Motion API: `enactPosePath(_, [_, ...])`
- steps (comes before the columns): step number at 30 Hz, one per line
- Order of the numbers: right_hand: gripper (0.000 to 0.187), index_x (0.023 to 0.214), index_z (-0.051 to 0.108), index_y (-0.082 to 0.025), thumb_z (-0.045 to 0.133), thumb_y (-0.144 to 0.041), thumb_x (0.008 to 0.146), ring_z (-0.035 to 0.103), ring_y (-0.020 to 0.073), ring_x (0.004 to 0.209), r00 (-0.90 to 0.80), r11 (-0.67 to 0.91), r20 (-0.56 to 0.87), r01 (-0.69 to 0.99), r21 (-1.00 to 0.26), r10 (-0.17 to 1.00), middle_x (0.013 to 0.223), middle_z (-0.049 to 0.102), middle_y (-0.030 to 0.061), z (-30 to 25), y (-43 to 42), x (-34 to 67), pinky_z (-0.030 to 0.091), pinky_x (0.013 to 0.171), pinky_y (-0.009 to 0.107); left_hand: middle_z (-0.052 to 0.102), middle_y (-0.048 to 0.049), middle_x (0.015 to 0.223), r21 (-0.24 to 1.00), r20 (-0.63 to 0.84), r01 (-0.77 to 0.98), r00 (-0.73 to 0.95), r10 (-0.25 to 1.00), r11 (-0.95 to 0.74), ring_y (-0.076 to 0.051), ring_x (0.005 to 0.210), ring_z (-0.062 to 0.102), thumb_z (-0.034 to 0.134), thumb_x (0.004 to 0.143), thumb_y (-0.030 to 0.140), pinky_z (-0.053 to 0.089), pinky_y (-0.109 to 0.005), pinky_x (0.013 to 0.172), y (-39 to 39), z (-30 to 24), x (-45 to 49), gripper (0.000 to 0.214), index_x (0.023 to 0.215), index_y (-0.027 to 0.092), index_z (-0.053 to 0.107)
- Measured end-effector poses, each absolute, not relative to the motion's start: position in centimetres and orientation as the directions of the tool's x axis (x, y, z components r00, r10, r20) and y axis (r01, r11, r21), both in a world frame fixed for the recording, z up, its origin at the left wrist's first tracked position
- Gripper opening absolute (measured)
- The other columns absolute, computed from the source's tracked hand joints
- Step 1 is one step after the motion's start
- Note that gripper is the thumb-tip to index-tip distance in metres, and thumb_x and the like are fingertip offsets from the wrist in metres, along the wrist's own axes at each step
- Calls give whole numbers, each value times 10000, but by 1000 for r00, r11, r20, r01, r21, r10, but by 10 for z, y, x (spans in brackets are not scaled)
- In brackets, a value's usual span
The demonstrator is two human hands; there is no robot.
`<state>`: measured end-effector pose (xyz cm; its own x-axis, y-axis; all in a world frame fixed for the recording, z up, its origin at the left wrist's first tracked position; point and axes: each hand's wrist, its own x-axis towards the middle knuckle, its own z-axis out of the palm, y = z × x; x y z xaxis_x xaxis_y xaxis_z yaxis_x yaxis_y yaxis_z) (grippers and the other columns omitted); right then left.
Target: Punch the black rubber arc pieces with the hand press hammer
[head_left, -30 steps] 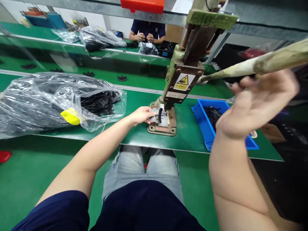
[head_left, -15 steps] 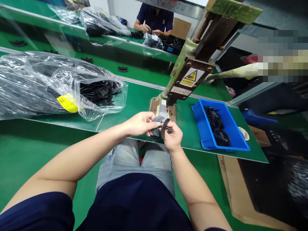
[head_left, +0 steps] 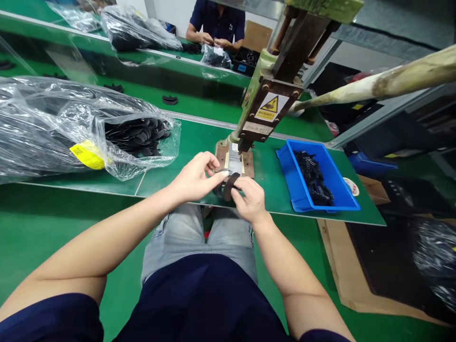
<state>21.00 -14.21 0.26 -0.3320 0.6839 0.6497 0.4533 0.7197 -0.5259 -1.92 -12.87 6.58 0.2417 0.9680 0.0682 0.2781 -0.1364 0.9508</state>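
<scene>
My left hand [head_left: 199, 178] is closed in a pinch on dark curved pieces, its thumb pressing near their upper ends. Between the fingers and thumb of my right hand [head_left: 252, 198] is a black crescent-shaped piece [head_left: 231, 186], which overlaps the pieces at my left hand. How many pieces lie together there I cannot make out. Both hands are just in front of the metal base [head_left: 248, 164] of a green arbor press [head_left: 265, 107]. The press ram stands above the fixture on the base.
A clear plastic bag [head_left: 46, 128] full of black curved pieces lies on the left of the green bench. To the right stands a blue bin [head_left: 297, 202] with small black parts. The press lever [head_left: 356, 90] reaches out right. A co-worker [head_left: 217, 26] sits across the belt.
My left fingers have lifted and spread a little, and the pieces have turned in the hands. The view has shifted slightly, and the single black piece on the belt appears farther left.
</scene>
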Motion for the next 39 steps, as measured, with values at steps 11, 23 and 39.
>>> enactPosePath(11, [111,1060,705,-276,672,-270,954,745,186,890,-384,775,682,425,-468,623,976,783,50,2,-149,219,620,816,370,629,-26,932,892,175,347,330,928,-291,-171,819,584,872,831,452,502,-301,765,-133,59,-12,298,924,233,692])
enactPosePath(23, [314,1277,691,-255,647,-257,966,725,244,1089,-11,550,681,599,-582,732,1158,738,107,-30,-143,274,653,947,479,619,12,618,951,-310,-14,-65,949,309,-87,503,595,870,878,484,476,-164,474,-31,13,-62,416,805,187,588])
enactPosePath(39, [149,1089,705,-231,614,-193,978,720,186,969,60,439,650,690,-575,758,1010,735,57,-59,-142,294,602,881,368,798,-100,1006,886,-182,414,-102,978,208,-221,919,747,762,938,395,590,-311,835,116,-11,-26,212,902,188,738])
